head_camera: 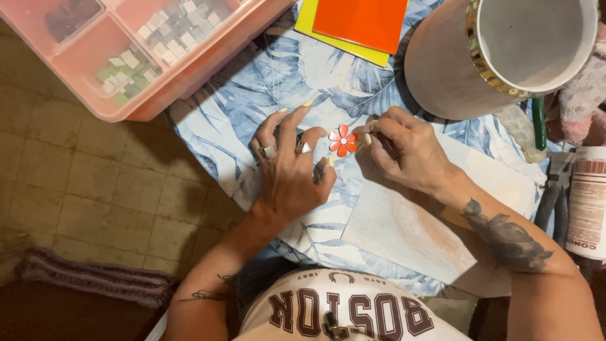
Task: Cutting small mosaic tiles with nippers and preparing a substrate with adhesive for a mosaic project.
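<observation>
A small flower made of orange-red petal pieces [342,141] lies on the blue leaf-patterned tablecloth [252,101]. My left hand [289,165], with rings on two fingers, rests flat just left of the flower, fingers spread and fingertips near the petals. On the flower's right, my right hand [404,148] has its fingers pinched together on a small pale piece [364,140] at the flower's edge. A light-coloured board [404,221] lies under my right wrist.
A pink compartment box [151,82] with small white, green and dark tiles overhangs the table's upper left. Orange and yellow square tiles [360,25] lie at the top. A large white pot [499,50] with a gold-tiled rim stands upper right; pliers [555,189] and a tube [587,202] sit at the right edge.
</observation>
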